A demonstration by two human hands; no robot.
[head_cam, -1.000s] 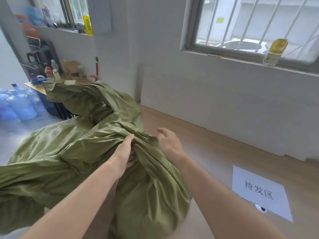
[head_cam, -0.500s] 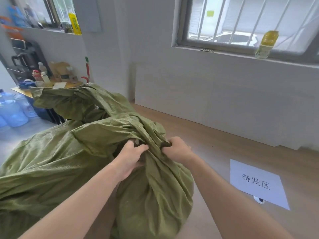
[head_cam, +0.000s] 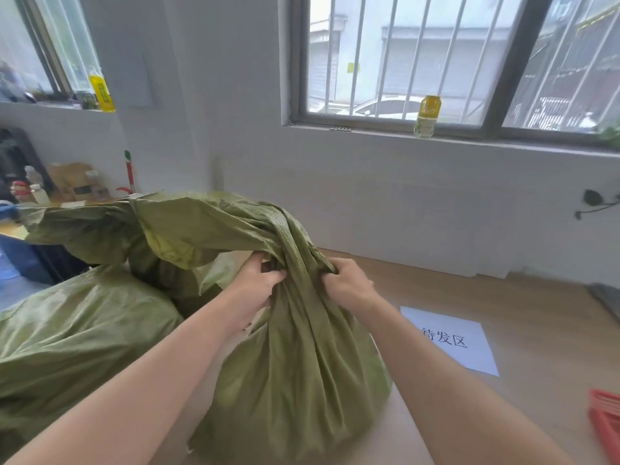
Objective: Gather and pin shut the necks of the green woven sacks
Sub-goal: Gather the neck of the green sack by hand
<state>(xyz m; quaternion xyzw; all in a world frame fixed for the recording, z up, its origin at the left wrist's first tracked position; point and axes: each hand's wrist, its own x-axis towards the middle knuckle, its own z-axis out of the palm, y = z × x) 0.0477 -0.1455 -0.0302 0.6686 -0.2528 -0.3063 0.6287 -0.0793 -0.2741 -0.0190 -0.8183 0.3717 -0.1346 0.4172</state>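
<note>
You are gripping the sack (head_cam: 295,380) standing between your forearms: your left hand (head_cam: 260,285) and right hand (head_cam: 347,285) are both curling tight round its bunched neck (head_cam: 302,260), one on each side. The woven cloth is looking soft, light and slick, so you are probably best squeezing low on the neck, just above the full body.

A white paper sign (head_cam: 451,340) lay at lower right. A yellow bottle (head_cam: 426,116) stood on the windowsill (head_cam: 503,142) above.
</note>
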